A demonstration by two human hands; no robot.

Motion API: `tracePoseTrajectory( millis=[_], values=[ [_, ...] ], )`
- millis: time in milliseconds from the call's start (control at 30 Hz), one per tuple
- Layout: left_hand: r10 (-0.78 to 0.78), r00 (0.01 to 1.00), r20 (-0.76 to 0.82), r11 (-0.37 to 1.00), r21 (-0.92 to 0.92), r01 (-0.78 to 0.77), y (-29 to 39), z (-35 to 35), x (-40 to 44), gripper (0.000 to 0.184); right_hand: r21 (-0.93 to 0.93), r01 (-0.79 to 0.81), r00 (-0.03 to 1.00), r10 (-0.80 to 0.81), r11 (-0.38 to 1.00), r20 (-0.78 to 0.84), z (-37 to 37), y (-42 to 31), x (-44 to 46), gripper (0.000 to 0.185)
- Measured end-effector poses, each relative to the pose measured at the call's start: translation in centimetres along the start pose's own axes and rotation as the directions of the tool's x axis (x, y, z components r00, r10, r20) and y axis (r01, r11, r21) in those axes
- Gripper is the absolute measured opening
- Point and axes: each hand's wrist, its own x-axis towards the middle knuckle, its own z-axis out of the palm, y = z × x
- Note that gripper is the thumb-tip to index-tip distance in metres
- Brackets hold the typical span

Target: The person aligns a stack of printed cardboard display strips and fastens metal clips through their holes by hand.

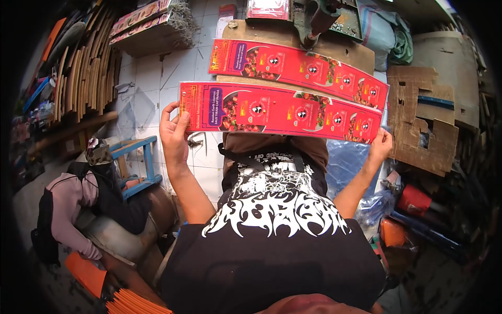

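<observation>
A long red printed panel (277,112) with food pictures and round logos is stretched across in front of my body. My left hand (175,131) grips its left end, thumb on the printed face. At the lower right corner, my right hand (381,144) is closed on the same panel, its fingers partly hidden. Just beyond lies a second, matching red panel (293,63), on a wooden board (251,32). Above that board's far side stands a dark metal machine head (319,21); its tip comes down close to the second panel's far edge.
A tray of small metal pieces (346,21) sits beside the machine. Brown boards (86,73) are stacked at left, near a blue frame (144,167). Cardboard with cut-outs (423,115) stands at right. Clear plastic sheeting (348,165) lies on the tiled floor (157,70).
</observation>
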Motion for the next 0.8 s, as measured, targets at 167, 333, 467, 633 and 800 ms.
tracePoseTrajectory(
  millis=[167, 333, 467, 633, 800],
  values=[
    [-0.013, 0.974, 0.228, 0.994, -0.101, 0.037, 1.9, 3.6, -1.7, 0.046, 0.271, 0.109, 0.993, -0.116, 0.956, 0.01, -0.7, -8.2, -1.7, 0.02],
    [-0.026, 0.879, 0.476, 0.994, -0.084, 0.075, 3.6, 7.9, -2.9, 0.048, 0.702, -0.067, 0.839, -0.341, 0.709, 0.424, -1.1, -18.4, -7.0, 0.009],
    [-0.008, 0.801, 0.598, 0.994, -0.084, 0.073, 4.1, 10.1, -3.4, 0.051, 0.713, -0.233, 0.625, -0.46, 0.661, 0.631, -1.9, -23.0, -10.7, 0.005],
    [-0.066, 0.704, 0.707, 0.995, -0.01, 0.104, 4.8, 11.1, -4.1, 0.053, 0.726, -0.08, 0.643, -0.522, 0.683, 0.561, -1.1, -24.4, -12.3, 0.007],
    [-0.069, 0.681, 0.729, 0.995, 0.002, 0.099, 4.6, 11.1, -4.1, 0.053, 0.724, -0.051, 0.699, -0.493, 0.688, 0.517, -1.1, -24.2, -12.6, 0.007]
  ],
)
